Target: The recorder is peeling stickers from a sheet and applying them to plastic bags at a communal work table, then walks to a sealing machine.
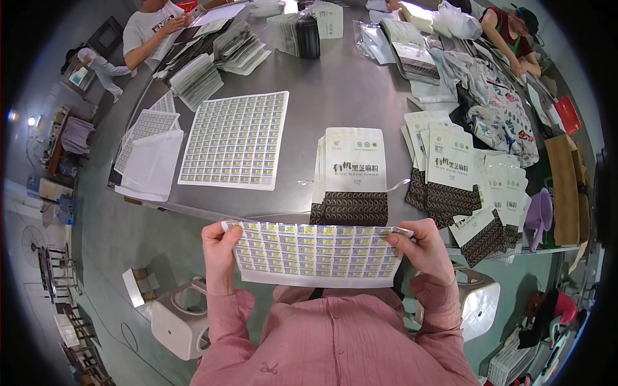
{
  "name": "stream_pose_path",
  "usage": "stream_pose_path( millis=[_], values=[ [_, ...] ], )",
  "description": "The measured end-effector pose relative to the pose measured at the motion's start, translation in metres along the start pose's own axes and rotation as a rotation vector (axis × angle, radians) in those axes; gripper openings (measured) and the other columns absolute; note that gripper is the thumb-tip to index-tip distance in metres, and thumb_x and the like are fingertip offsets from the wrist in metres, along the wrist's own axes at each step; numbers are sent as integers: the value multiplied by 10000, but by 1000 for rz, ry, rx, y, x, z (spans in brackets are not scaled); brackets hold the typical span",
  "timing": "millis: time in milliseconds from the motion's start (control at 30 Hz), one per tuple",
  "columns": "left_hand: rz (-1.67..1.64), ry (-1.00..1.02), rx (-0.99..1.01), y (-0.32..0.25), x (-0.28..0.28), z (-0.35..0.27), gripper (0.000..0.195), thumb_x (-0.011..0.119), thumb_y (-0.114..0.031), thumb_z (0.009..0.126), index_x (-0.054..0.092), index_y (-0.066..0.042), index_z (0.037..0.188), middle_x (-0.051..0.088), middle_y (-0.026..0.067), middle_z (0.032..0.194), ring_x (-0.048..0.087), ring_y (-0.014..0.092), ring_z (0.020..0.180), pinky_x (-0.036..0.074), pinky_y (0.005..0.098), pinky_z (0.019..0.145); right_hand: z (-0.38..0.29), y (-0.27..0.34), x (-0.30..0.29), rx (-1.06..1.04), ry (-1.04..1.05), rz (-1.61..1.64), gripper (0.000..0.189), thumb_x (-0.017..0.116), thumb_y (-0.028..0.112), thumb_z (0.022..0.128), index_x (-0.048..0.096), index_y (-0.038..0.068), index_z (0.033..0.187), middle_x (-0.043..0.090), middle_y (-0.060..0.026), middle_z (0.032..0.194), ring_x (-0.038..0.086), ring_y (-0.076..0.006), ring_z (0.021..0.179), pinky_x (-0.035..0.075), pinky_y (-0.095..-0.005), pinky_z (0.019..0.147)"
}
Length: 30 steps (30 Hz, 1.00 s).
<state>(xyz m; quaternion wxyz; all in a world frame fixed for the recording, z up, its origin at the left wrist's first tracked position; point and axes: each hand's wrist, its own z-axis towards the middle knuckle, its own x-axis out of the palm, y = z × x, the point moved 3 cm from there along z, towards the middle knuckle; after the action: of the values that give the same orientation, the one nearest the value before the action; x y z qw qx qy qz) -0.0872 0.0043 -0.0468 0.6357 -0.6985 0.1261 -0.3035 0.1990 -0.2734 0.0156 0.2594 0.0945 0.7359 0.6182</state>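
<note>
My left hand point(221, 248) pinches the upper left corner of a sheet of small stickers point(321, 253), and my right hand point(425, 251) grips its upper right corner. The sheet hangs between them in front of my body, just off the table's near edge, with rows of yellow and blue labels facing me. Beyond it lies a stack of flat white and black pouches point(356, 164) bearing printed writing. A stack of larger sticker sheets point(234, 140) rests to the left of these. Fanned pouches point(449, 159) overlap in piles at the right.
The metal table point(338, 87) carries bundled pouches point(294, 36) at the back. Used sheets and white backing paper point(150, 164) lie at the left edge. A purple scoop point(538, 214) and a cardboard box point(565, 188) stand at the right. Plastic stools point(181, 318) flank me; people work across the table.
</note>
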Motion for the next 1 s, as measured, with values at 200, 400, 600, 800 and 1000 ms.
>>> stream_pose_path(
  millis=[200,400,600,800,1000],
  values=[
    [-118,115,-226,-13,34,3,159,677,10,888,728,53,1032,750,115,887,718,174,792,590,299,745,-1,-24,3,29,3,54,201,703,106,955,689,-77,875,602,-32,613,489,-31,619,451,-253,532],
    [153,147,-257,4,20,4,127,730,-6,858,756,46,972,749,96,858,696,146,748,565,286,701,1,-23,7,12,12,103,110,750,44,904,685,-39,934,689,-24,792,576,-25,713,482,-233,574],
    [188,120,-133,15,17,8,103,740,-21,886,770,40,963,752,70,819,665,93,713,523,241,657,-1,-39,10,167,17,145,128,751,64,911,681,-44,914,668,-24,739,589,-26,697,480,-230,576],
    [178,101,-151,26,20,11,82,722,-24,906,762,41,933,740,47,802,646,75,701,500,232,636,2,-45,6,181,10,77,209,772,103,904,698,-40,1038,668,-19,745,586,-24,684,468,-231,574],
    [89,106,-199,28,22,15,74,714,-16,911,756,41,934,739,48,807,643,68,688,498,226,621,7,-32,0,-17,-125,45,386,793,68,856,657,2,1211,720,-79,1062,696,-123,844,560,-263,739]
  ],
)
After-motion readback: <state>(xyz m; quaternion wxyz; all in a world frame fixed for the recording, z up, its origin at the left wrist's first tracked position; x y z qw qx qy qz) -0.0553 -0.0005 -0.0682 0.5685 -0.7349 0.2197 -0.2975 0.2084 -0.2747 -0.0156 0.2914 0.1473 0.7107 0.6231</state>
